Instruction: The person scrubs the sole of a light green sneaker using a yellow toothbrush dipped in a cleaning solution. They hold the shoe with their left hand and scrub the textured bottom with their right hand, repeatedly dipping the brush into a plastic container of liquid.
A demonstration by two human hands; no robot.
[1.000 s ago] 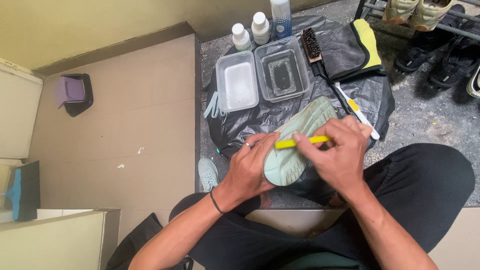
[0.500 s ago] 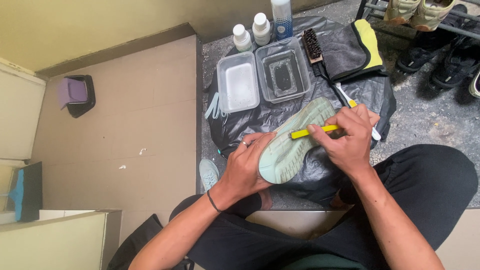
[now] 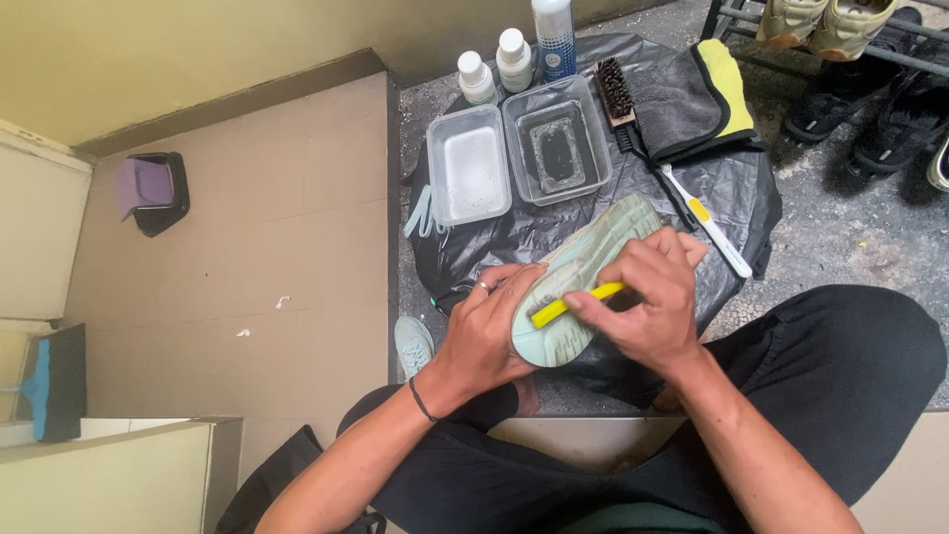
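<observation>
A pale green shoe (image 3: 583,272) lies sole up over a black plastic sheet (image 3: 741,188). My left hand (image 3: 489,331) grips its heel end from the left. My right hand (image 3: 647,302) holds a small yellow-handled brush (image 3: 573,304) pressed across the sole near the heel. My legs in black trousers sit crossed below the shoe.
Behind the shoe stand two clear plastic tubs (image 3: 470,168), (image 3: 557,148), three bottles (image 3: 514,59), a dark bristle brush (image 3: 618,94), a grey and yellow cloth (image 3: 697,99) and a white toothbrush (image 3: 712,222). A second green shoe (image 3: 413,344) lies by my left knee. Shoes fill a rack (image 3: 860,59) at top right.
My right hand and the yellow brush slid from mid-sole to the toe end and then back down to the heel end. My left hand kept its grip.
</observation>
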